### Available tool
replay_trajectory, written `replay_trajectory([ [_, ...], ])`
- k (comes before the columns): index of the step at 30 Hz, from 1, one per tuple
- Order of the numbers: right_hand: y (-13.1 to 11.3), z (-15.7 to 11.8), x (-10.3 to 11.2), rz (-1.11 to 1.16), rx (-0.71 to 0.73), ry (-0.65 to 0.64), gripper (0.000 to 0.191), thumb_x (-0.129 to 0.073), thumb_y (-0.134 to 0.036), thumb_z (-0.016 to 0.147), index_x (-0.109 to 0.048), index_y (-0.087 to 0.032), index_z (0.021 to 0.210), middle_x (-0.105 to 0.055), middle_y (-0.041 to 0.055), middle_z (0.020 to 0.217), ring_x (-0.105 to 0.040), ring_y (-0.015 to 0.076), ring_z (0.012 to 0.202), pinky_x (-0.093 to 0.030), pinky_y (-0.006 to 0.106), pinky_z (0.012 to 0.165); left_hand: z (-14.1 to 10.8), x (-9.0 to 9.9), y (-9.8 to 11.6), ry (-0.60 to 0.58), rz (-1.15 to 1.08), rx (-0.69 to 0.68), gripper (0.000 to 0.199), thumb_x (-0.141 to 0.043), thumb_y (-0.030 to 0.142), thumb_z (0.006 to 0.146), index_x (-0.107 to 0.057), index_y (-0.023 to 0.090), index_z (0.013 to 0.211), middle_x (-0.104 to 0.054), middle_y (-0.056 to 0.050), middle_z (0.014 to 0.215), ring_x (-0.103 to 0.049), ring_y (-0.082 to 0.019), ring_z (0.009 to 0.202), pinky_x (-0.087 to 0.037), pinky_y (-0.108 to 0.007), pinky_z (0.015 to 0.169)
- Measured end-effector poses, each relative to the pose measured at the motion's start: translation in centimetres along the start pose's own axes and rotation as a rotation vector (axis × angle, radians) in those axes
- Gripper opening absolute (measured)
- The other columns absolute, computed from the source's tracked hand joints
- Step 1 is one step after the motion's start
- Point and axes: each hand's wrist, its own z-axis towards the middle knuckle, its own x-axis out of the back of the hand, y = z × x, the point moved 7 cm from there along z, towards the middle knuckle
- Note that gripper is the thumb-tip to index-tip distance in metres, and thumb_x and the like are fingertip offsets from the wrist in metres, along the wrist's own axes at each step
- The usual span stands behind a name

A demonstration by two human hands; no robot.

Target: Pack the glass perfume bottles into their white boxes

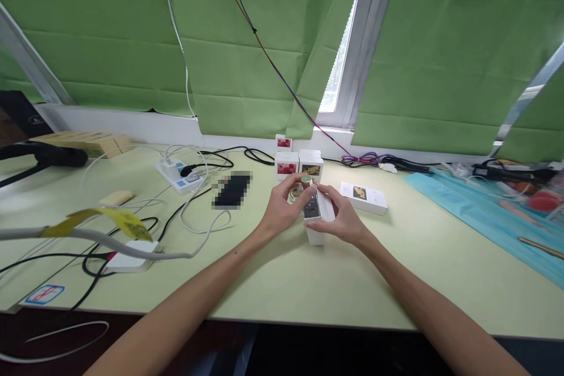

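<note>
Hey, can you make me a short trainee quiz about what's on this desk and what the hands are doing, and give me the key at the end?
1. Multiple choice: what lies on the desk just beyond the right hand, to its right?
A) a power strip
B) a flat white box with a picture
C) a phone

2. True or false: the curtains behind the desk are red.

3. Fill in the blank: the box in the right hand's grip is coloured ____.

Key: 1. B; 2. False, they are green; 3. white.
</note>
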Motion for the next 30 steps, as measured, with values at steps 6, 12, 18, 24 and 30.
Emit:
replay_trajectory([
  [6, -0.04, 0.05, 0.04, -0.033, -0.002, 0.020, 0.078, -0.090, -0.041, 0.064, -0.057, -0.025, 0.132, -0.062, 0.0090, 0.131, -0.059, 0.0302, 0.121, -0.050, 0.045, 0.104, -0.03, 0.11, -0.27, 0.015, -0.039, 0.046, 0.029, -0.066, 0.044, 0.089, -0.068, 0.019, 0.105, -0.071, -0.008, 0.107, -0.065, -0.021, 0.100, -0.052, -0.033, 0.090],
  [12, -0.19, 0.02, 0.08, -0.055, -0.012, 0.024, 0.076, -0.090, -0.041, 0.063, -0.058, -0.025, 0.130, -0.063, 0.0090, 0.128, -0.060, 0.0305, 0.119, -0.050, 0.046, 0.102, -0.05, 0.24, 0.10, 0.031, -0.024, 0.038, 0.030, -0.068, 0.045, 0.088, -0.069, 0.018, 0.103, -0.071, -0.008, 0.105, -0.065, -0.020, 0.095, -0.052, -0.032, 0.087],
  [18, 0.00, 0.01, 0.18, -0.070, -0.013, 0.021, 0.076, -0.090, -0.040, 0.064, -0.057, -0.025, 0.131, -0.062, 0.0088, 0.130, -0.059, 0.0305, 0.121, -0.051, 0.045, 0.102, -0.08, 0.16, 0.44, 0.022, -0.008, 0.014, 0.029, -0.067, 0.045, 0.089, -0.069, 0.018, 0.101, -0.070, -0.008, 0.103, -0.065, -0.020, 0.095, -0.052, -0.033, 0.088],
  [24, 0.12, 0.02, 0.20, -0.070, -0.040, 0.024, 0.076, -0.090, -0.040, 0.064, -0.057, -0.024, 0.130, -0.063, 0.0087, 0.130, -0.059, 0.0300, 0.120, -0.051, 0.044, 0.102, -0.13, 0.17, -0.09, 0.021, 0.003, 0.021, 0.029, -0.066, 0.045, 0.089, -0.068, 0.019, 0.101, -0.070, -0.008, 0.103, -0.065, -0.020, 0.095, -0.052, -0.033, 0.088],
  [30, 0.35, 0.02, -0.34, -0.009, -0.078, -0.019, 0.077, -0.087, -0.042, 0.068, -0.052, -0.025, 0.134, -0.062, 0.0090, 0.133, -0.061, 0.0294, 0.120, -0.051, 0.044, 0.101, -0.08, 0.15, -0.41, 0.021, -0.025, 0.057, 0.031, -0.066, 0.046, 0.089, -0.068, 0.019, 0.104, -0.071, -0.008, 0.101, -0.065, -0.020, 0.094, -0.053, -0.032, 0.087],
])
